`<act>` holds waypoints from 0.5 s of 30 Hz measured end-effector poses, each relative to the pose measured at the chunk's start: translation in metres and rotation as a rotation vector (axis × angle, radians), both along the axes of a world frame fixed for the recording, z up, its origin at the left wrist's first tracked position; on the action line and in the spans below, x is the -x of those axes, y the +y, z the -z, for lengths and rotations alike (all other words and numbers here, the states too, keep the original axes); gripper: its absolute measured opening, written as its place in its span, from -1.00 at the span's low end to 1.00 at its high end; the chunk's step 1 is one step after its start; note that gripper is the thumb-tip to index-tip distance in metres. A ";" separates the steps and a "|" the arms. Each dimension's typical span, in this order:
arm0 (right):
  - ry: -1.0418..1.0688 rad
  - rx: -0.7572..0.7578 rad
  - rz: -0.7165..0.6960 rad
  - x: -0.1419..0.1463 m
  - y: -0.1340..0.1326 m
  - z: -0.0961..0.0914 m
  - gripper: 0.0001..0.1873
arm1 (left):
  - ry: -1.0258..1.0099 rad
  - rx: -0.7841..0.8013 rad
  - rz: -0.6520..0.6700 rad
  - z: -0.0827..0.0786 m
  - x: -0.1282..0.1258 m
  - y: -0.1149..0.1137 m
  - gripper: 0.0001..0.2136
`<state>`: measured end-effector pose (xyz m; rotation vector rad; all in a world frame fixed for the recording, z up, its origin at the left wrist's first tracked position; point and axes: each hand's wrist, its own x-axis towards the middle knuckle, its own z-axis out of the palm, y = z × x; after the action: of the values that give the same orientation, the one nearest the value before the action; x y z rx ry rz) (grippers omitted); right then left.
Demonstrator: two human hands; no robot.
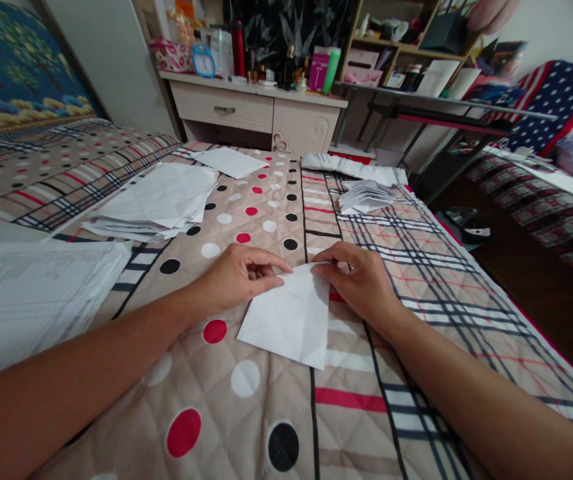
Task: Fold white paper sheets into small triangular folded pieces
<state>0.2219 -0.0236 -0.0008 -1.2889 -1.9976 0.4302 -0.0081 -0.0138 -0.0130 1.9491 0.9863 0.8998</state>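
Note:
A white sheet of paper (291, 317), seemingly folded, lies on the quilted bedspread (286, 393) in front of me. My left hand (243, 277) pinches its upper left edge between thumb and fingers. At its upper right corner, my right hand (359, 277) has thumb and forefinger closed on the paper. The fingertips cover parts of the top edge. Beyond my left hand rests a stack of white paper (159, 197), with a single white piece (229, 162) behind it. Past my right hand lies a small pile of folded papers (365, 197).
A long row of folded white paper (353, 167) lies near the bed's far edge. At the left is a thick stack of printed sheets (31, 293). Beyond the bed stand a cream dresser (226, 110) with bottles and a blue clock (203, 59), and a desk (416, 103).

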 end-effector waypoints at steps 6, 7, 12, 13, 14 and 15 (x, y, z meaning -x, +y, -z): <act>0.180 -0.243 0.098 -0.006 0.001 0.002 -0.90 | -0.033 -0.132 -0.200 -0.002 -0.001 -0.002 -0.92; 0.191 -0.270 0.054 -0.005 -0.001 0.000 -0.90 | -0.038 -0.146 -0.241 -0.002 -0.001 -0.002 -0.92; 0.212 -0.362 -0.124 -0.003 -0.012 -0.006 -0.87 | -0.105 -0.177 -0.366 -0.003 0.000 -0.001 -0.91; 0.202 -0.389 -0.142 -0.003 -0.014 -0.007 -0.83 | -0.134 -0.161 -0.375 -0.003 0.001 0.000 -0.90; 0.180 -0.412 -0.169 -0.003 -0.015 -0.007 -0.79 | -0.167 -0.136 -0.383 -0.003 0.001 0.001 -0.89; 0.142 -0.427 -0.206 -0.003 -0.015 -0.007 -0.73 | -0.201 -0.104 -0.389 -0.004 0.001 0.002 -0.89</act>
<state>0.2252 -0.0387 0.0067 -0.7733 -1.9719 0.1687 -0.0095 -0.0122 -0.0094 1.7351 1.2406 1.3599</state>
